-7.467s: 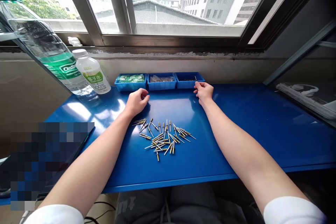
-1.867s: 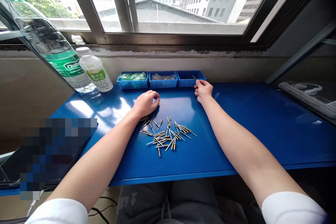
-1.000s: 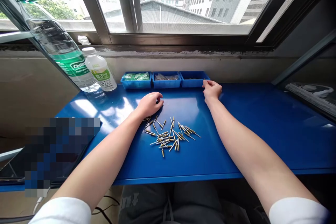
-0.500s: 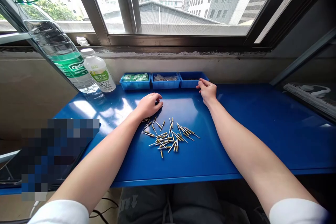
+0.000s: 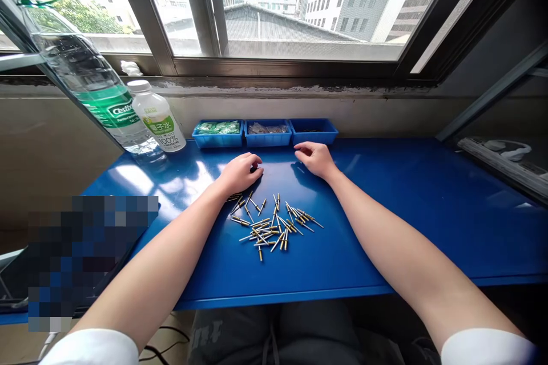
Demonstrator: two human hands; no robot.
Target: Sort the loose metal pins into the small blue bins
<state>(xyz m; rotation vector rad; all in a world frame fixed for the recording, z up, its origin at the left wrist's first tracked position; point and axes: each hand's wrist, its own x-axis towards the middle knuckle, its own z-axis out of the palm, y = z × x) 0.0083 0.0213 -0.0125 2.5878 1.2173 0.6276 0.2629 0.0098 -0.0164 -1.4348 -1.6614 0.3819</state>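
Gold and silver against glossy blue
I see gold-and-silver pins (image 5: 263,233) on a blue tabletop (image 5: 334,265) streaked with white glare (image 5: 135,178); the three far bins (image 5: 268,140) are blue too, the left one showing green packets (image 5: 219,127). Far left, a clear bottle (image 5: 77,57) wears a green label (image 5: 103,104). Nearest, white sleeves (image 5: 92,349) flank dark-grey trousers (image 5: 240,336) with pale lettering (image 5: 208,332).

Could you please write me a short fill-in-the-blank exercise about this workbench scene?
1. The tabletop under the scattered blind rivets is coloured ____.
2. The small bins standing in a row number ____.
3. The packets in the leftmost bin are mostly ____ and white.
4. The hand nearer the row of bins is the person's ____ one.

Missing words: blue; three; green; right.
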